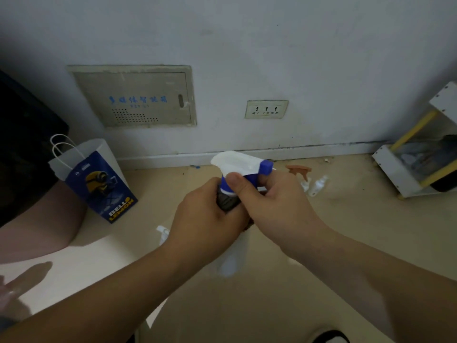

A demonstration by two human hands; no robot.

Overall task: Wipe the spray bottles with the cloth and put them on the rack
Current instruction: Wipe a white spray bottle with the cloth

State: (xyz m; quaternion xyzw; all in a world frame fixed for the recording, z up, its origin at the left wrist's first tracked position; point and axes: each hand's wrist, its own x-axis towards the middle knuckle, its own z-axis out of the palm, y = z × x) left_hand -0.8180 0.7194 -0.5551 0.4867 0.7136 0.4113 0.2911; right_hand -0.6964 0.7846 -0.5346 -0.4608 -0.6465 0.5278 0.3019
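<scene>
Both hands at centre, above floor. Left hand (210, 206) wraps dark cloth (228, 203) round spray bottle (243, 167) neck. Right hand (274, 201) pinches bottle's collar w/ thumb. Rack (405, 179) far right, by wall.

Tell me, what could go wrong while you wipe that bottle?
The right hand has fingers by the trigger under the blue nozzle, so a squeeze might spray the wall or the socket. The left hand holds a dark cloth round the bottle, and the bottle hangs over the floor, so it could slip and drop. Other bottles lie on the floor nearby and could get kicked or stepped on.
</scene>
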